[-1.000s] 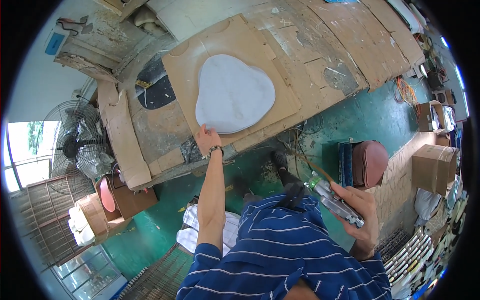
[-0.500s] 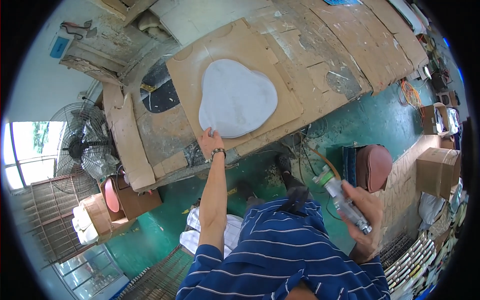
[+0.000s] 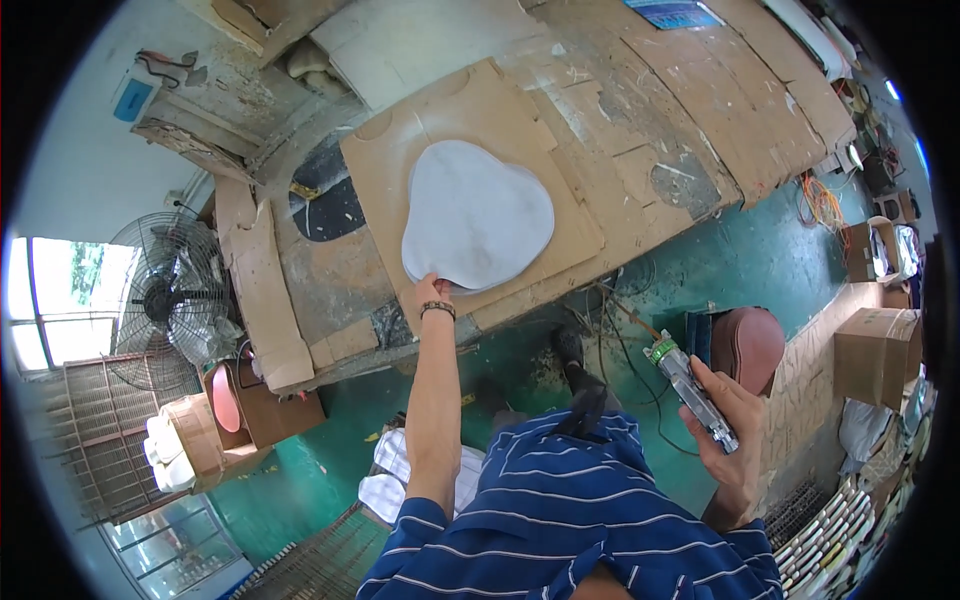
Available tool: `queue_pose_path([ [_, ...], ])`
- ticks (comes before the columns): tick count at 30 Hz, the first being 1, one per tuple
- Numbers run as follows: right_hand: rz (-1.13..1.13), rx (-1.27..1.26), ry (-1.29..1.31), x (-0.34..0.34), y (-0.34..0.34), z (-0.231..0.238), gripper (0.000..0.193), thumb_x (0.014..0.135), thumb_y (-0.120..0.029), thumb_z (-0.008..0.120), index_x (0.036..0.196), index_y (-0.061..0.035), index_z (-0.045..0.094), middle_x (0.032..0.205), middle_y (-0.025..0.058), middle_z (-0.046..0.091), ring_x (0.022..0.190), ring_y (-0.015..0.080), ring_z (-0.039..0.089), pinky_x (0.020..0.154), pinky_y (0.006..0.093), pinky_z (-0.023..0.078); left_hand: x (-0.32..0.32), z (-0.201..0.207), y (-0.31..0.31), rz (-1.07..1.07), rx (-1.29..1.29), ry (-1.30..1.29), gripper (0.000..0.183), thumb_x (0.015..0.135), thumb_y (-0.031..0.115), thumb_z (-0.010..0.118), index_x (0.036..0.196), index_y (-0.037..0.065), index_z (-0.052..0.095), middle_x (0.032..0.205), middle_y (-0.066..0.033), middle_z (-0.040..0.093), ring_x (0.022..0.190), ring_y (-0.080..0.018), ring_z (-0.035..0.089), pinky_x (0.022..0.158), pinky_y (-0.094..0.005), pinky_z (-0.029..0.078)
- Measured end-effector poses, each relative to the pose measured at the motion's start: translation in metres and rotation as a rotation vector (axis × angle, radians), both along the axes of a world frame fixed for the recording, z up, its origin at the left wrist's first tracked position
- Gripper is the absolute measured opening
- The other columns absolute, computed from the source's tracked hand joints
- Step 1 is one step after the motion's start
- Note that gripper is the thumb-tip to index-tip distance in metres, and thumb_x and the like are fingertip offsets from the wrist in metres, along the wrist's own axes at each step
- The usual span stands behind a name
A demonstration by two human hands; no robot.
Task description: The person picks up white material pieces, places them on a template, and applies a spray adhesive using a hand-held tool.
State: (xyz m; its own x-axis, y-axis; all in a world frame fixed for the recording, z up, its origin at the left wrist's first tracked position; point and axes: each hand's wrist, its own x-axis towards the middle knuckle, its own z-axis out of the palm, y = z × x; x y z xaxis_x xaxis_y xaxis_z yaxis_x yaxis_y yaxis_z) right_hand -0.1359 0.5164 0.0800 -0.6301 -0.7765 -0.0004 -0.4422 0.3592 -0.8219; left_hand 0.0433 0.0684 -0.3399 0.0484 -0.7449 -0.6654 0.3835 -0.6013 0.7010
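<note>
Closest to you, your right hand [image 3: 735,425] is curled shut around a metal tool [image 3: 692,393] with a green tip, holding it up beside your chest, well apart from the bench. A cable appears to trail from near the tool's tip toward the floor, though you cannot trace it all the way. That tool touches no work yet, so whatever it is meant to do to the sheet looks not yet begun.

Farther out, your left hand [image 3: 432,295] reaches to the near edge of the white sheet [image 3: 478,215], a rounded three-lobed piece. Your fingertips rest on or pinch that edge; the picture is too small to tell whether the fingers close under it or only press down. A dark bracelet [image 3: 438,310] sits at the wrist.

Beyond your fingers, the sheet lies flat on a cardboard panel [image 3: 380,165] that covers the bench [image 3: 680,150]. It looks placed and roughly centred, so the laying-out seems done, with only steadying or adjusting in hand.

Left of your left fingers, a fan [image 3: 170,300] stands by the bench end; right of your right fingers, a box [image 3: 875,355] sits on the floor.
</note>
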Motion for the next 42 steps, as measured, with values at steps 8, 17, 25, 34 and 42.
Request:
queue_pose_path([
  [8, 0.014, -0.083, -0.053, 0.008, -0.006, -0.019, 0.062, 0.076, 0.007, 0.075, 0.135, -0.0002, 0.059, 0.097, 0.0173, 0.067, 0.081, 0.0251, 0.066, 0.072, 0.0284, 0.05, -0.121, 0.162, -0.051, -0.144, -0.18, 0.7, 0.058, 0.064, 0.004, 0.05, 0.121, 0.002, 0.057, 0.125, -0.0142, 0.061, 0.122, -0.0354, 0.056, 0.106, -0.0596, 0.044],
  [17, 0.181, -0.028, -0.153, 0.02, -0.017, -0.037, 0.057, 0.078, 0.005, 0.075, 0.133, 0.0005, 0.061, 0.094, 0.0161, 0.067, 0.08, 0.0218, 0.066, 0.072, 0.028, 0.05, -0.033, 0.352, -0.039, 0.014, -0.75, 1.033, 0.063, 0.066, 0.007, 0.051, 0.129, 0.0, 0.056, 0.132, -0.0155, 0.061, 0.123, -0.0381, 0.058, 0.107, -0.0587, 0.045],
  [25, 0.527, 0.231, -0.225, 0.039, -0.014, -0.045, 0.048, 0.086, 0.002, 0.068, 0.133, -0.0013, 0.063, 0.093, 0.0088, 0.071, 0.084, 0.0143, 0.064, 0.079, 0.0279, 0.051, 0.16, 0.324, 0.158, 0.553, -0.718, 0.871, 0.048, 0.069, 0.005, 0.053, 0.116, 0.001, 0.061, 0.115, -0.0115, 0.066, 0.11, -0.0306, 0.062, 0.098, -0.0472, 0.051],
  [34, 1.047, 0.297, 0.026, 0.155, -0.062, -0.028, 0.049, 0.085, 0.005, 0.068, 0.133, 0.0025, 0.059, 0.094, 0.0104, 0.067, 0.08, 0.0151, 0.058, 0.074, 0.028, 0.048, 0.362, 0.199, 0.407, 1.298, -0.609, 0.629, 0.044, 0.067, 0.001, 0.051, 0.11, 0.0, 0.062, 0.109, -0.0087, 0.067, 0.105, -0.0289, 0.064, 0.098, -0.0449, 0.051],
  [42, 1.243, 0.561, 0.149, 0.363, -0.082, -0.056, 0.048, 0.084, 0.001, 0.064, 0.133, 0.0026, 0.061, 0.089, 0.0086, 0.064, 0.077, 0.0142, 0.056, 0.069, 0.0275, 0.046, 0.542, 0.054, 0.561, 1.926, -0.322, 0.384, 0.032, 0.06, 0.002, 0.052, 0.091, 0.001, 0.058, 0.099, -0.0085, 0.061, 0.099, -0.0321, 0.061, 0.099, -0.0493, 0.049],
])
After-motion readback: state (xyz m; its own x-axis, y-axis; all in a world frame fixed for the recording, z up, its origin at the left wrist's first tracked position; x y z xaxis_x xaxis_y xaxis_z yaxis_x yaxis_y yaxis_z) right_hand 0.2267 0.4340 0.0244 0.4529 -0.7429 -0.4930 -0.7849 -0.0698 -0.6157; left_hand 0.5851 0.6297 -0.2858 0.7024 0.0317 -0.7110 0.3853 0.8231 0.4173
